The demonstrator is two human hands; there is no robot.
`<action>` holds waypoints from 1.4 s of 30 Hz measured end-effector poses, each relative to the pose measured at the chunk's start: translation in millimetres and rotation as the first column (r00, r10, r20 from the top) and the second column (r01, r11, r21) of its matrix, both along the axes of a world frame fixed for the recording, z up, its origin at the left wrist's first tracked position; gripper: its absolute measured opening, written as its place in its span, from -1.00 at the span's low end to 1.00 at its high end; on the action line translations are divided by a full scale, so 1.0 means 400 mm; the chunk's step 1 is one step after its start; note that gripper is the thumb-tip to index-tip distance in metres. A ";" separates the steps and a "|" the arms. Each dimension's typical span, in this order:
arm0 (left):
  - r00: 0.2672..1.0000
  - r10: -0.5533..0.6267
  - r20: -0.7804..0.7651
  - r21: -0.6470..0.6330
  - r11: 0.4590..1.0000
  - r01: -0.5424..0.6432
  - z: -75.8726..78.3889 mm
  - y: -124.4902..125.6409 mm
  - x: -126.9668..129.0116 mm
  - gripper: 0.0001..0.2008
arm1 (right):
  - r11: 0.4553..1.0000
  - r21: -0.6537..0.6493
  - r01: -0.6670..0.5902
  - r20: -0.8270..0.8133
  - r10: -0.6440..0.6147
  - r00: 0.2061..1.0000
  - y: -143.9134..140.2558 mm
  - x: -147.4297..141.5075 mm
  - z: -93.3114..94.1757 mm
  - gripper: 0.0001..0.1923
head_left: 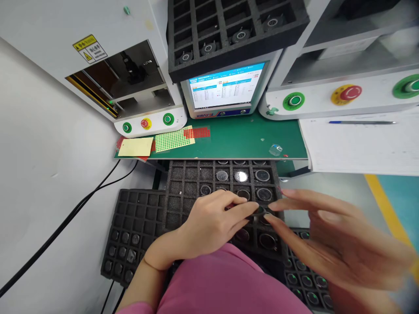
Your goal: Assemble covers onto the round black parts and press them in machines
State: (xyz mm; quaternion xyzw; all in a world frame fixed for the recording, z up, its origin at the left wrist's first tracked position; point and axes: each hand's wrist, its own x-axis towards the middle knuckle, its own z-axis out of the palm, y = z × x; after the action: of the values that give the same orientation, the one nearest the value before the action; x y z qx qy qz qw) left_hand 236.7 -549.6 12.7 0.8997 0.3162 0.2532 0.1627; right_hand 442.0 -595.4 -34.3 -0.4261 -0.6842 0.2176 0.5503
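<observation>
Your left hand (209, 224) pinches a small dark round part (259, 212) at its fingertips above the black foam tray (186, 183), while your right hand (334, 244) (blurred, fingers spread) touches it from the other side.

There is a single view, from the person's head, looking forward and steeply down, close over the foam tray (183, 183) at lap height. It takes in the green bench (235, 139) and the monitor (225, 89) beyond (straight ahead).
</observation>
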 end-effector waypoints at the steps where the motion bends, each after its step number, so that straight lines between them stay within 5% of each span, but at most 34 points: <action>1: 1.000 -0.007 0.003 -0.007 1.000 0.007 -0.001 0.000 0.000 -0.82 | 0.999 0.022 -0.031 -0.006 0.031 1.000 0.001 0.000 0.003 -0.17; 4: 1.000 0.003 0.006 -0.021 1.000 -0.003 -0.003 0.000 0.000 -0.81 | 0.993 0.080 -0.092 0.004 0.092 0.996 0.006 -0.003 0.021 -0.18; 13: 0.995 0.064 0.080 -0.077 0.995 -0.057 -0.010 -0.006 0.005 -0.81 | 0.998 -0.001 0.056 0.025 -0.056 0.998 -0.022 -0.028 -0.024 -0.33; 19: 0.994 0.082 0.077 -0.057 0.995 -0.078 -0.013 -0.008 0.008 -0.81 | 0.988 0.149 0.038 0.097 -0.052 0.994 0.008 -0.038 0.028 -0.25; 25: 0.993 0.087 0.085 -0.081 0.993 -0.080 -0.015 -0.008 0.007 -0.81 | 0.980 0.197 0.031 0.132 -0.057 0.990 0.019 -0.036 0.033 -0.46; 34: 0.991 0.093 0.098 -0.093 0.992 -0.084 -0.021 -0.005 0.005 -0.81 | 0.987 0.160 0.002 0.079 -0.015 0.997 0.014 -0.034 0.019 -0.27; 42: 0.983 0.128 0.132 -0.218 0.971 -0.097 -0.034 -0.014 0.028 -0.82 | 0.976 0.212 0.047 0.112 -0.072 0.991 0.018 -0.040 0.014 -0.37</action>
State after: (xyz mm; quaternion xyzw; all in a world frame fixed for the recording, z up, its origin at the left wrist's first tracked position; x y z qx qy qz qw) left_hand 247.8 -555.0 -1.1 0.8371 0.3791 0.2921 0.2649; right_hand 426.1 -588.3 -28.8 -0.3986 -0.7219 0.1019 0.5564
